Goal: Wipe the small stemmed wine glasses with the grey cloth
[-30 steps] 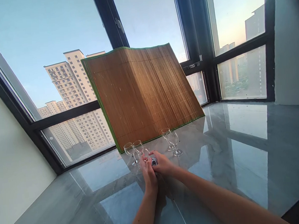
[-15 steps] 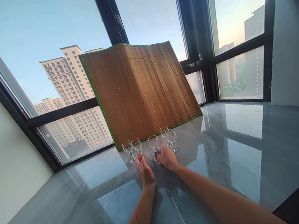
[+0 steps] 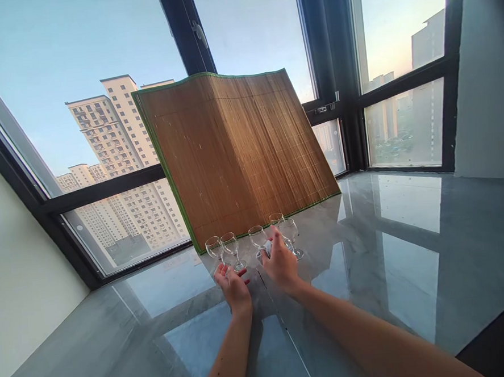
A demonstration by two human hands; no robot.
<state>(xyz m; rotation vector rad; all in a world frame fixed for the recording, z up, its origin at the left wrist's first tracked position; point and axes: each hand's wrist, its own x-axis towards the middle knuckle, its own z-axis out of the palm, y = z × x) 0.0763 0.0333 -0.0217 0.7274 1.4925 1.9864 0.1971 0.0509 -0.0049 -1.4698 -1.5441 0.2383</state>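
Several clear stemmed glasses stand in a loose row on the glossy grey surface. My left hand is in front of the leftmost glass, hiding its foot, with its fingers apart. Just right of that stands a second glass, its round foot showing beyond my fingers. My right hand is closed on a crumpled pale cloth, close against the middle glass, whose lower part is hidden. Behind that hand are two more, a back glass and a right glass, which overlap in view.
A brown bamboo mat with green edging leans on the window behind the glasses. Dark window frames surround the corner. The shiny tiled surface reflects the windows and stretches to both sides.
My left hand has shifted left and its fingers have spread, uncovering the second glass's foot. My right hand and the cloth have moved slightly up against the middle glass.
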